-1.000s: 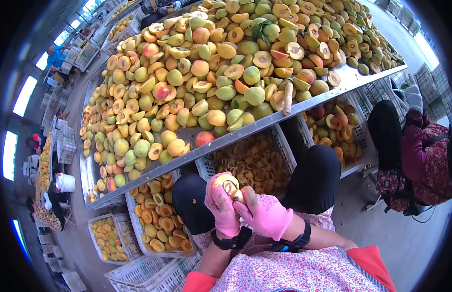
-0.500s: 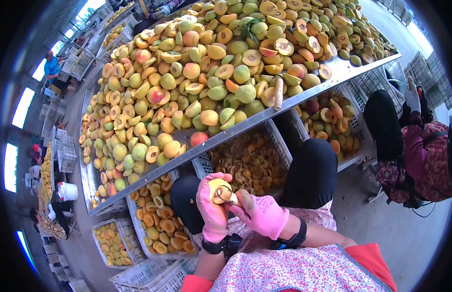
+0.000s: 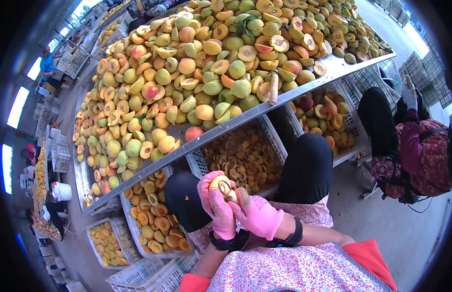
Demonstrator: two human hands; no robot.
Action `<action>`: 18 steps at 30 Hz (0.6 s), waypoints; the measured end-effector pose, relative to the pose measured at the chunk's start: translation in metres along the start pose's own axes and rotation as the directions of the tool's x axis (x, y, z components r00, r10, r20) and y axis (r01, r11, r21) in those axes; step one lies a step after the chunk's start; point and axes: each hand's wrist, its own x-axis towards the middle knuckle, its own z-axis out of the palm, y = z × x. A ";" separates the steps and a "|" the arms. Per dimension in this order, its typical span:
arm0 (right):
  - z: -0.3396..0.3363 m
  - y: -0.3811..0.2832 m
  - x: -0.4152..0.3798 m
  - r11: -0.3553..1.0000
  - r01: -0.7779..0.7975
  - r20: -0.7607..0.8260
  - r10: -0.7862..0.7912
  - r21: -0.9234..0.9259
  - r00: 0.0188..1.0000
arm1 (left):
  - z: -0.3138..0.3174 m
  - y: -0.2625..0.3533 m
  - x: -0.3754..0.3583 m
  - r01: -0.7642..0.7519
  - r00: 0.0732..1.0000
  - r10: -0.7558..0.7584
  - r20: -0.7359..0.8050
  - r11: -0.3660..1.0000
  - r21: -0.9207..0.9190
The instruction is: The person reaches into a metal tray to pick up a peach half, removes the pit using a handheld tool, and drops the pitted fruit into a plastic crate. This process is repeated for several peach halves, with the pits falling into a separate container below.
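Observation:
In front of my knees, my left hand (image 3: 221, 213), in a pink glove, is closed round a halved yellow peach (image 3: 216, 183). Its thumb lies across the near side of the fruit. A pitting tool with a dark wire loop (image 3: 226, 187) is gripped in my right hand (image 3: 261, 215), also pink-gloved. The loop sits at the cut face of the peach half, and most of the tool's handle is hidden by my fingers. Both hands touch each other at the fruit. Beneath them stands a white crate (image 3: 274, 138) of small scooped-out brown-yellow pieces.
A metal table (image 3: 226, 127) heaped with halved peaches spans the view ahead. A wooden-handled tool (image 3: 273, 89) lies at its edge. Crates of fruit (image 3: 133, 226) stand at left, another crate (image 3: 350, 124) at right. A seated person (image 3: 420, 151) is at right; others work far left.
My hands have turned the peach half, and its cut face shows less. The left thumb now lies over the fruit's near side. The whole view has shifted slightly.

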 end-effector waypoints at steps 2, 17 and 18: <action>0.002 0.001 0.001 1.000 0.011 -0.004 -0.011 -0.010 1.000 | 0.001 -0.001 -0.001 0.003 1.000 -0.002 0.008 0.999 -0.045; 0.011 0.023 -0.003 0.979 0.132 0.056 -0.124 -0.157 0.991 | -0.005 0.009 0.005 0.068 0.997 -0.074 0.033 0.983 0.170; 0.012 0.025 -0.003 0.983 0.131 0.077 -0.122 -0.127 0.990 | -0.006 0.006 0.006 0.043 0.996 -0.057 0.067 0.981 0.187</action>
